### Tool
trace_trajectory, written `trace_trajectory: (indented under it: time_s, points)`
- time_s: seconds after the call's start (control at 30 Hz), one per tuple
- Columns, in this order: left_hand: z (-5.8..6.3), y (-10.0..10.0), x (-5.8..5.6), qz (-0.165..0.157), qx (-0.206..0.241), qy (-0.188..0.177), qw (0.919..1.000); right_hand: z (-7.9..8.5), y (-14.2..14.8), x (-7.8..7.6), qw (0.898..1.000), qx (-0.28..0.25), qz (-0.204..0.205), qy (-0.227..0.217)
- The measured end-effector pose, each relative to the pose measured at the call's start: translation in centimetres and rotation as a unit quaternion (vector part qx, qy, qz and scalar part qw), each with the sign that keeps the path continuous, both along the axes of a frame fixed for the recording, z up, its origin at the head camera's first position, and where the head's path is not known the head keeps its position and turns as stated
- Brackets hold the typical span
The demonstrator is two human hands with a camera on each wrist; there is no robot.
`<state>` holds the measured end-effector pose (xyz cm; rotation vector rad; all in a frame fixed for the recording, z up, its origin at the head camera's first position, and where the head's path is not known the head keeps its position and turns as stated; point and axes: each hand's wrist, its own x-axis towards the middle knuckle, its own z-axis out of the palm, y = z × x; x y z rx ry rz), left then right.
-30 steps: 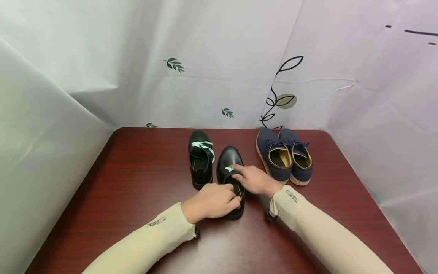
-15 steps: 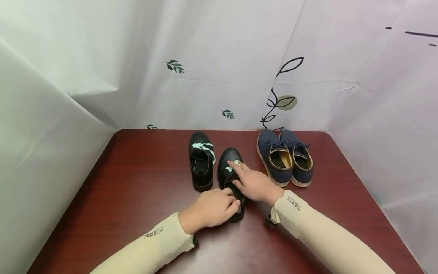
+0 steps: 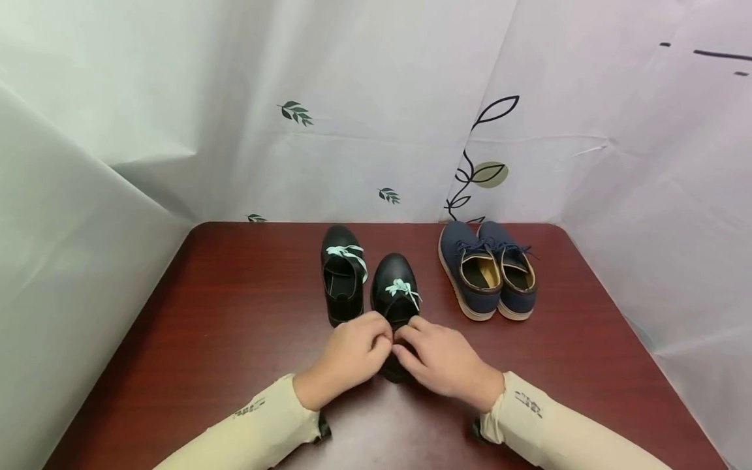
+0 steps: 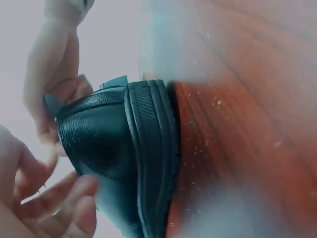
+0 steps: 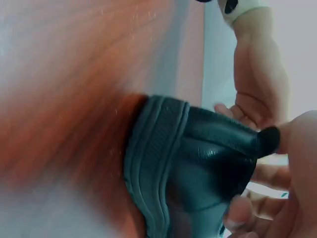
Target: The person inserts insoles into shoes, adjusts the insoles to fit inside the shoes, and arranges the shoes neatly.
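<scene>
A black leather shoe (image 3: 395, 267) with mint laces (image 3: 401, 287) in a bow stands mid-table, toe pointing away from me. My left hand (image 3: 355, 346) holds the left side of its opening with bent fingers. On the right side, the fingers and thumb of my right hand (image 3: 443, 356) grip the rim. Both hands meet over the heel and hide much of the opening. From the left wrist, the shoe's heel (image 4: 99, 144) appears close up, sole on the table. A dark tab (image 5: 269, 141) sticks up from the heel in the right wrist view.
Another black shoe (image 3: 337, 236), its mint lace hanging to the right, stands just left and farther back. A pair of navy shoes (image 3: 455, 241) sits at the back right of the red-brown table (image 3: 235, 294). White patterned sheeting (image 3: 329, 59) surrounds the table's back and sides.
My right hand has left the laces and moved back to the shoe's opening, beside the left hand. The left hand has shifted slightly. The bow has come into full view.
</scene>
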<state>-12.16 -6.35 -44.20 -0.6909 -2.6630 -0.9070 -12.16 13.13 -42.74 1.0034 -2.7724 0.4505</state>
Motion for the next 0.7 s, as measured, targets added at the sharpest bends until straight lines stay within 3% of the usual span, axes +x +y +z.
trace_trajectory:
  time_s: [0.07, 0.13, 0.23, 0.33, 0.47, 0.57, 0.7]
  points:
    - [0.0, -0.3, 0.0, 0.021, 0.060, -0.039, 0.9972, -0.2, -0.2, 0.3, 1.000, 0.007, -0.002, -0.028]
    - [0.0, -0.6, 0.0, 0.038, 0.113, -0.100, 0.9878, -0.5, -0.4, 0.4, 0.999, 0.023, 0.000, -0.035]
    - [-0.1, -0.8, 0.1, 0.052, 0.174, -0.197, 0.9635, -0.9, -0.6, 0.6, 0.999, 0.042, 0.021, -0.022]
    - [-0.3, -0.8, 0.2, 0.053, 0.215, -0.265, 0.9385, -1.4, -0.8, 0.8, 0.999, 0.037, 0.032, 0.002]
    - [-0.4, -0.6, 0.1, 0.051, 0.272, -0.343, 0.8974, -2.3, -1.0, 1.4, 1.000, 0.002, 0.021, 0.016]
    - [-0.5, -0.6, 0.1, 0.049, 0.319, -0.399, 0.8582, -3.0, -1.0, 2.0, 0.999, -0.024, 0.010, 0.030]
    - [-0.6, -1.0, -0.1, 0.017, 0.377, -0.444, 0.8126, -3.6, -0.7, 2.7, 0.997, -0.043, 0.012, 0.069]
